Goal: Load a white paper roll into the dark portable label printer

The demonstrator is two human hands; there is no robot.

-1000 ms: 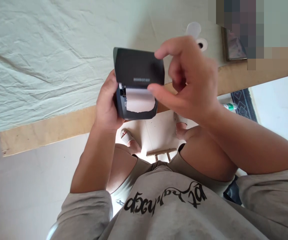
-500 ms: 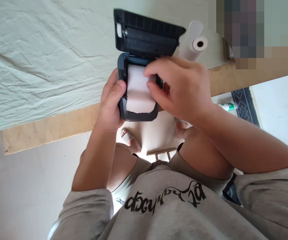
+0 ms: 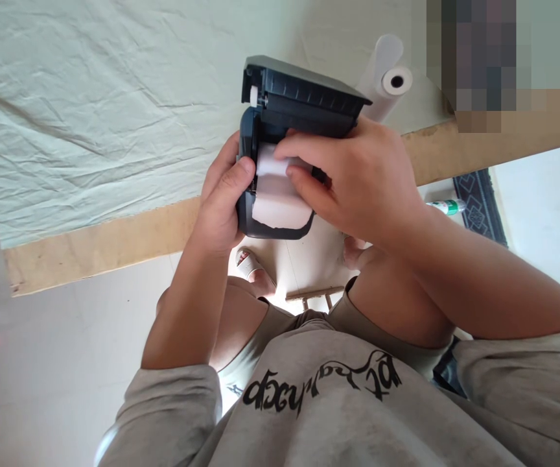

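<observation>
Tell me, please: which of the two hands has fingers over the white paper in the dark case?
The right hand: it reaches over the white paper, while the left hand grips the dark case at its side.

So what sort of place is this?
Probably a room in a home, though I can't be certain: a cloth-covered wooden table, a patterned dark mat and an open-toed sandal.

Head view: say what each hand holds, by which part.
Left hand: dark, boxy, open-lidded plastic device, by its left side. Right hand: at the white paper inside; whether gripped cannot be told.
</observation>
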